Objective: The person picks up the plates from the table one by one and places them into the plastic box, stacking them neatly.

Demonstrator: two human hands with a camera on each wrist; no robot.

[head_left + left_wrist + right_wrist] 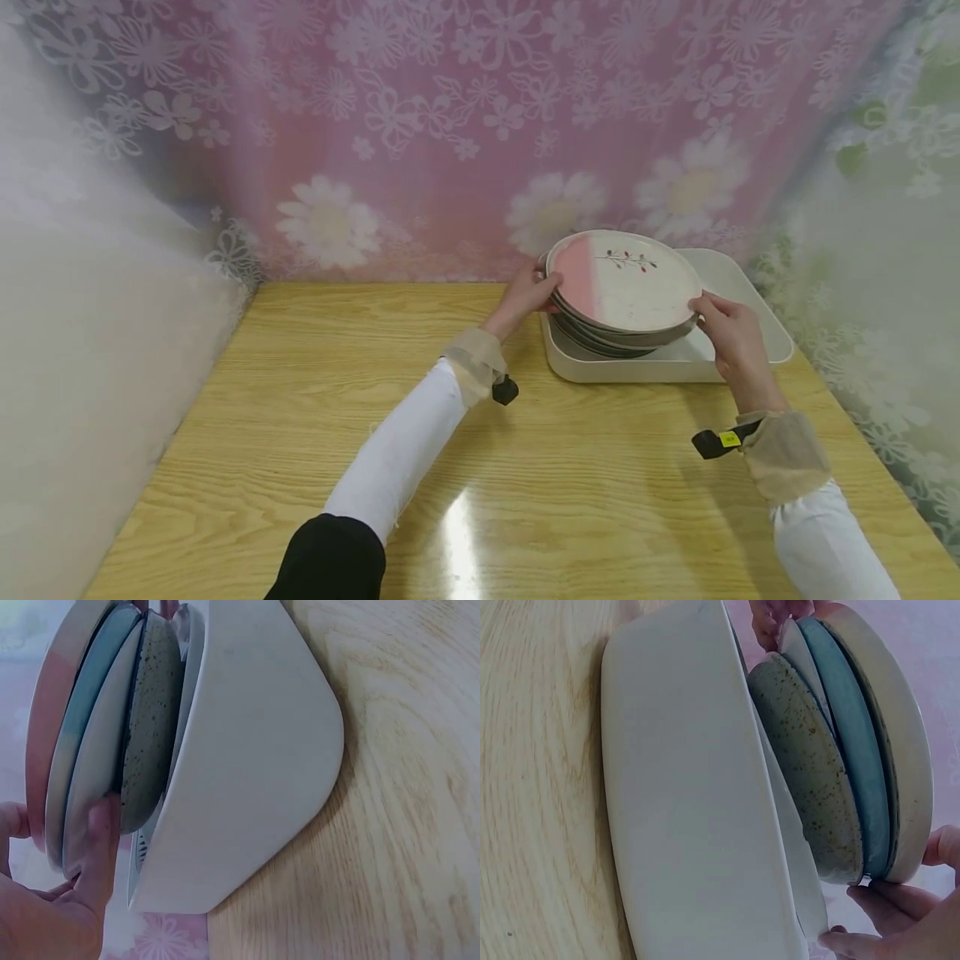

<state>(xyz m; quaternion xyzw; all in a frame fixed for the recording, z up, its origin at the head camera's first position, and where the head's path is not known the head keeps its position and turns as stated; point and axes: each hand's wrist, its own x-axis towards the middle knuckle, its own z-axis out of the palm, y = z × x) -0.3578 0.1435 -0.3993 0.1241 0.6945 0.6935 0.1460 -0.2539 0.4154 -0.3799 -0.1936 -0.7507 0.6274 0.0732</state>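
A stack of plates sits within the outline of a white tray (630,372) at the back right of the table. Uppermost lies an oval-looking plate (645,287), pink on one side and cream with a painted twig on the other. Below it come a blue plate (859,761), a white plate (103,761) and a speckled grey plate (802,761). My left hand (529,293) grips the upper plates at their left edge, fingers on either side of the rims. On the right edge, my right hand (733,335) pinches the stack, thumb on top and fingers underneath.
Wood-grain table (360,367) extends to the left and front of the tray. A pink floral curtain (435,167) hangs right behind the tray, and pale floral cloth (892,275) borders the right side.
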